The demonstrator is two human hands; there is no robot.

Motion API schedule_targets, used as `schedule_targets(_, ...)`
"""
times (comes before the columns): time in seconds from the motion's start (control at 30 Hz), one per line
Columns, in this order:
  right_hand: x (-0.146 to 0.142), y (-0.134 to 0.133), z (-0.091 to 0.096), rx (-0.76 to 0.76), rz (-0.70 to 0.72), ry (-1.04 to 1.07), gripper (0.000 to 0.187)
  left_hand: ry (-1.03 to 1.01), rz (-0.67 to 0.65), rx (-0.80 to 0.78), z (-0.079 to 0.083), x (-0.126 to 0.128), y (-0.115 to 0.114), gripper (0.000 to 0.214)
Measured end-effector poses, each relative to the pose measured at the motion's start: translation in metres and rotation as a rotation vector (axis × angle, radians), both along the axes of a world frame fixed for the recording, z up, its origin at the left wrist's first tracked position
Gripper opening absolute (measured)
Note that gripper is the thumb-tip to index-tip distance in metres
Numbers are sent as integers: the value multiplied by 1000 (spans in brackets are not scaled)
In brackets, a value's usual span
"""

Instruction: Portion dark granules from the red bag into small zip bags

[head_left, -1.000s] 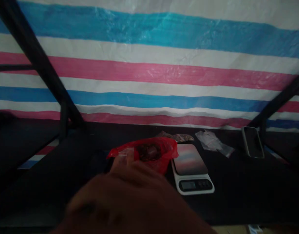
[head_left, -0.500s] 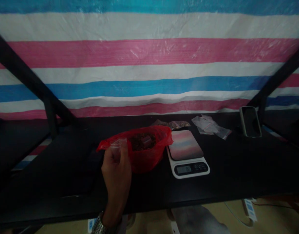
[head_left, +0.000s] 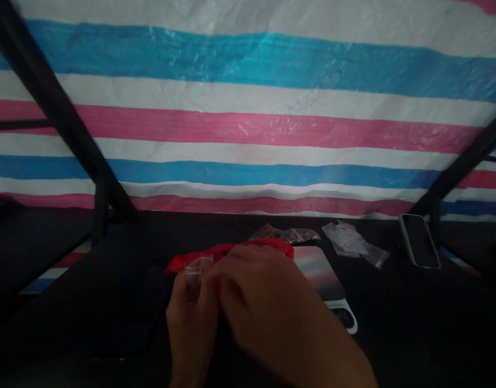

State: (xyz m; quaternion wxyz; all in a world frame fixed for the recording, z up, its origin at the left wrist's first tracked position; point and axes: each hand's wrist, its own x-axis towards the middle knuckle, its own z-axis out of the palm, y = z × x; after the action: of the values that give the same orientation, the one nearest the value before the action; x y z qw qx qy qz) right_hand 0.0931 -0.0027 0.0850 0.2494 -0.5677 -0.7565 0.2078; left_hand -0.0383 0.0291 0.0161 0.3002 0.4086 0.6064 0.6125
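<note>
Whole width: one black surface point(head_left: 393, 318) carries everything; one striped sheet point(head_left: 248, 97) hangs behind it.
Posts: two, black and slanting, the left post point(head_left: 62, 113) on one side and the right post point(head_left: 462, 167) on the other.
Left hand: one point(head_left: 192, 318), its grip pinched on one small clear bag point(head_left: 198, 265), held upright between thumb and fingers at the near side of the red bag.
Red bag: one point(head_left: 219, 250), on the surface in front of the person; only its rim shows clearly.
Right hand: one point(head_left: 254, 291), blurred, bent over the red bag and just beside the small clear bag; its fingertips are hidden, so I cannot tell whether the grip holds anything.
Filled packets: seemingly two point(head_left: 300, 235), with brown contents, lying behind the red bag.
Scale: one point(head_left: 321, 272), white with a shiny plate, partly covered by the right arm.
Loose clear bags: several, overlapping point(head_left: 351, 242); exact count unclear.
Phone: one point(head_left: 420, 241), leaning near the right post.
</note>
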Motion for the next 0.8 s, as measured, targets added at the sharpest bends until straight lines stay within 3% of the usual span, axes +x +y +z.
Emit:
schedule_targets(0.1, 11, 49, 2, -22, -121, -120, 28, 42, -8, -48, 2, -2, -1, 49)
schedule_targets(0.2, 10, 66, -14, -126, -235, -214, 17, 67, 10, -108, 4, -3, -1, 51)
schedule_targets(0.33, 6, 66, -33, -136, -276, -148, 17, 3, -16, -189, 3, -3, 0, 52)
schedule_targets(0.53, 14, 68, -45, -127, -207, -43, 24, -246, -122, -200, 1, -1, 1, 52)
schedule_targets(0.67, 17, 66, -48, -131, -218, 0, 23, -381, -138, -145, 3, 5, 1, 50)
schedule_targets(0.8, 16, 61, -42, -183, -261, 123, 6, -302, -83, -109, 7, 11, 3, 46)
